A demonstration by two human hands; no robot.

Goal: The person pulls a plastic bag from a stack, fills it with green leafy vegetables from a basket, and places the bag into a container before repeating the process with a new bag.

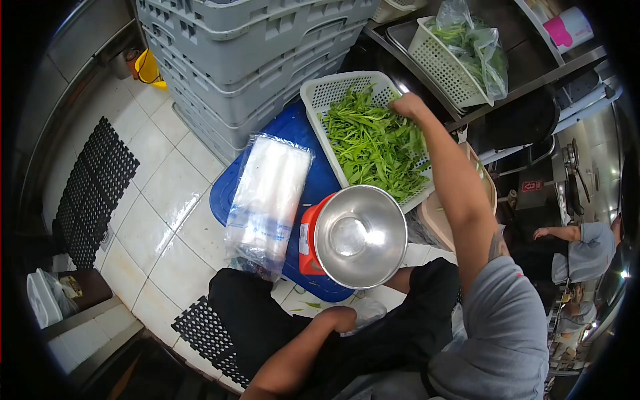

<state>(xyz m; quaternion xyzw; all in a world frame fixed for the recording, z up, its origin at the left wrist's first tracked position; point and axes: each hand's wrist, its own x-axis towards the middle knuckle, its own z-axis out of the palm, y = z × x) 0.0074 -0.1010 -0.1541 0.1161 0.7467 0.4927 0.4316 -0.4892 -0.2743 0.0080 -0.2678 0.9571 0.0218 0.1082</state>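
Observation:
My left hand (345,319) is closed on a clear plastic bag (367,312) close to my lap. My right hand (405,107) reaches to the far right rim of a white plastic basket (321,127), its fingers curled over the edge. Long-stemmed leafy greens (373,147) fill much of this basket. In front of me, a steel bowl (361,237) sits on an orange-red scale (309,247). Left of the scale lies a pack of clear plastic bags (267,193). Both rest on a blue plastic surface (227,193).
Grey crates (253,60) are stacked at the back left. On a steel shelf, another white basket (443,67) holds bagged greens. A beige container (440,217) stands under my right arm. Black mats (97,193) lie on the tiled floor. Another person (587,250) is at far right.

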